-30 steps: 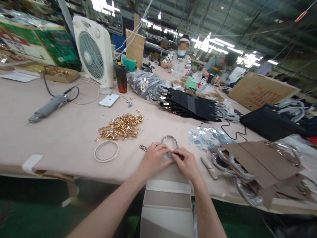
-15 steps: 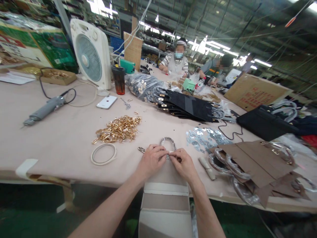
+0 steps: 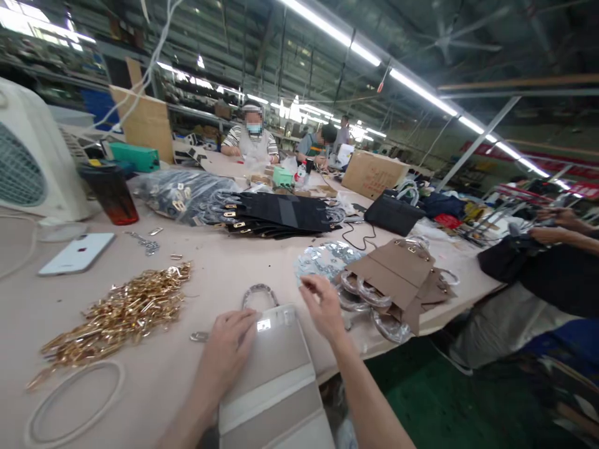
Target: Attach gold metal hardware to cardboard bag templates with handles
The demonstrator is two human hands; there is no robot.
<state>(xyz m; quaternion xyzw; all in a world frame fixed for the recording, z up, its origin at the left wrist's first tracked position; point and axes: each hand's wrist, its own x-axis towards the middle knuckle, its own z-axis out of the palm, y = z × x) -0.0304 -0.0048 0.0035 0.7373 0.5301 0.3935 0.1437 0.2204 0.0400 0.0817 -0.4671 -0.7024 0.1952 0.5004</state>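
A beige bag panel (image 3: 269, 362) lies flat in front of me, its lower part reaching past the table edge. Its plastic-wrapped handle (image 3: 260, 289) points away from me. A small shiny metal plate (image 3: 263, 324) sits near the panel's top. My left hand (image 3: 229, 346) is closed over the panel's left edge, fingertips beside that plate. Raised to the right of the panel is my right hand (image 3: 322, 307), its fingers loosely curled and apart, close to a spread of small silver plates (image 3: 325, 259). Nothing shows in it. A metal clasp piece (image 3: 199, 337) lies left of my left hand.
Gold-coloured fittings (image 3: 135, 312) and a tape roll (image 3: 75, 405) lie at left, near a phone (image 3: 77, 254) and a tumbler (image 3: 110, 193). Black bag panels (image 3: 281, 212) are stacked ahead; brown bags (image 3: 393, 271) lie at right. Co-workers (image 3: 253, 140) sit across the table.
My right hand has left the panel's top and moved right, towards the silver plates. My left hand stays on the panel. The view has turned right.
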